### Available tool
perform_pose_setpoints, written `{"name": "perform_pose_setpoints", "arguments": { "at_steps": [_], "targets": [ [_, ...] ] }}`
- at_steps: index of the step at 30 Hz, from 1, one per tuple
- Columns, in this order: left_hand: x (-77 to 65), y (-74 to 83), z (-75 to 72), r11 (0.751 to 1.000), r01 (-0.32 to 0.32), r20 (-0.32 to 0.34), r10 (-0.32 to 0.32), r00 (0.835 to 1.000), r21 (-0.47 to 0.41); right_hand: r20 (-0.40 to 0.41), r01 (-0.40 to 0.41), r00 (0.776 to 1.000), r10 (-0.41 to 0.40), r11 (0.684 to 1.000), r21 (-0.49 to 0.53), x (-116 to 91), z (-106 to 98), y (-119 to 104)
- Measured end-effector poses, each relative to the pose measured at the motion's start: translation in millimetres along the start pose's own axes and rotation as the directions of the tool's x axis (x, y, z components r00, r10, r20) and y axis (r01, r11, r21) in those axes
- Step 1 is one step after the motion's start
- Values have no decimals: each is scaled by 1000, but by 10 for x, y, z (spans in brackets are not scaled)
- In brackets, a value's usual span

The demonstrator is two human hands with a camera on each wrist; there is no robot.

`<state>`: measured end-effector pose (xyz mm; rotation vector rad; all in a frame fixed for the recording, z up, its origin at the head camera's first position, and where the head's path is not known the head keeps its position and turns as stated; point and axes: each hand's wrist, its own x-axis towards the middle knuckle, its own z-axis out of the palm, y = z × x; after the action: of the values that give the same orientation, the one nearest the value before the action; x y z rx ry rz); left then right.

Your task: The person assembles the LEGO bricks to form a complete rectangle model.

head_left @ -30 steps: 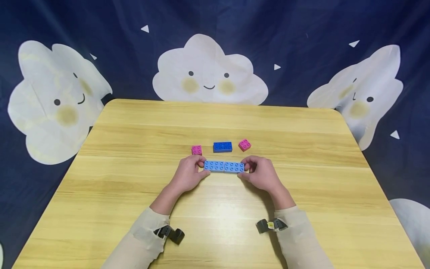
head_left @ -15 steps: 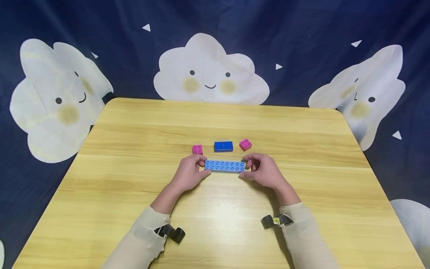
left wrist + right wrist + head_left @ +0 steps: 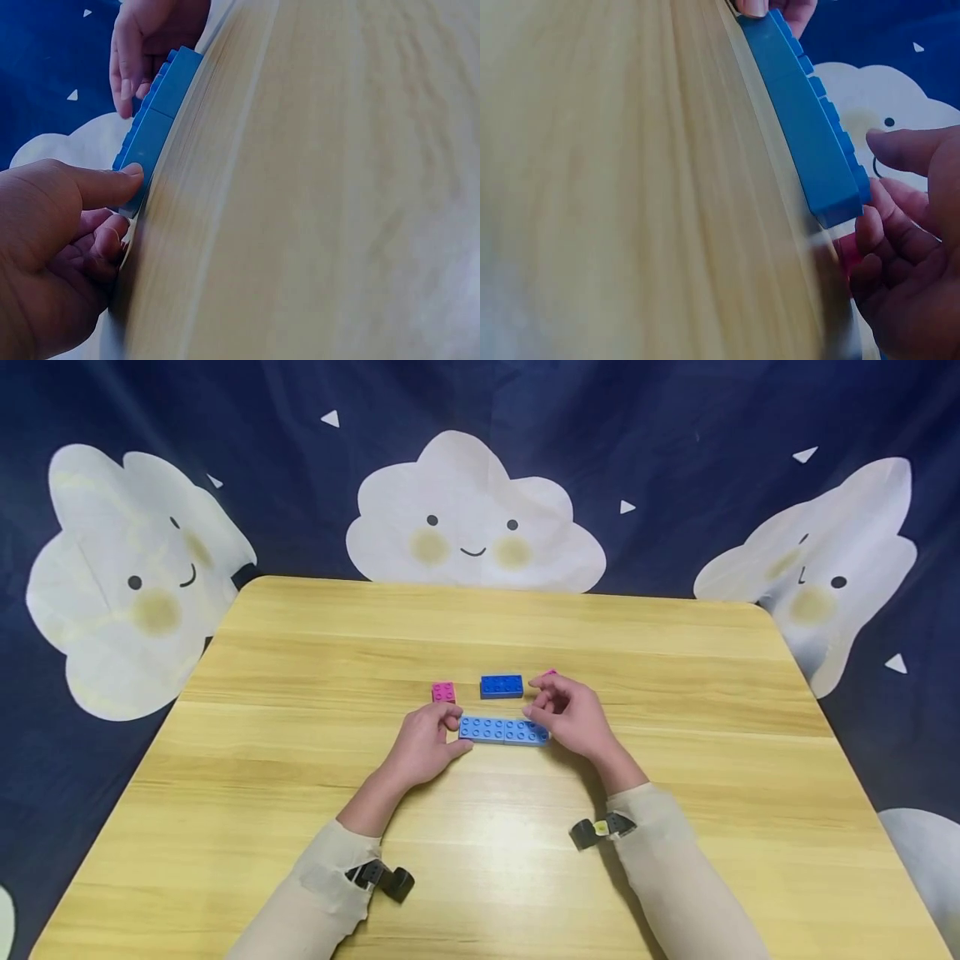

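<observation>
Two light blue toy building bricks, the left one (image 3: 481, 729) and the right one (image 3: 522, 731), lie end to end in a row on the table. My left hand (image 3: 420, 747) pinches the row's outer left end between thumb and fingers. Over the right end hovers my right hand (image 3: 577, 714), fingers loosely bent with nothing between them. In the right wrist view its thumb (image 3: 904, 148) is apart from the brick. Just beyond the row sits a dark blue brick (image 3: 501, 686). A small pink brick (image 3: 443, 692) is by my left fingers; another pink brick (image 3: 551, 672) is mostly hidden behind my right hand.
The wooden table (image 3: 495, 868) reaches back to a dark blue curtain (image 3: 660, 410) printed with white clouds. Each sleeve carries a black wrist camera, the left camera (image 3: 397, 884) and the right camera (image 3: 583, 834).
My right hand has let go of the right end of the light blue row and moved forward and left, now covering most of the right pink brick. My left hand keeps its pinch.
</observation>
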<state>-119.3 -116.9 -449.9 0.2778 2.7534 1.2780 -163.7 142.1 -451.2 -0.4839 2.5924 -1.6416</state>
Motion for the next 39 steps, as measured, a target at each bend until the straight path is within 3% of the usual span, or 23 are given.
{"name": "perform_pose_setpoints", "arguments": {
  "at_steps": [23,39],
  "targets": [
    [22,-16,5,999,-31,-9,31,999,13,-25,-49,999,46,993,-105,170,118,-21],
    [32,-15,32,999,-42,-4,42,999,9,-33,-100,995,94,966,-238,247,185,-25]
  ]
}}
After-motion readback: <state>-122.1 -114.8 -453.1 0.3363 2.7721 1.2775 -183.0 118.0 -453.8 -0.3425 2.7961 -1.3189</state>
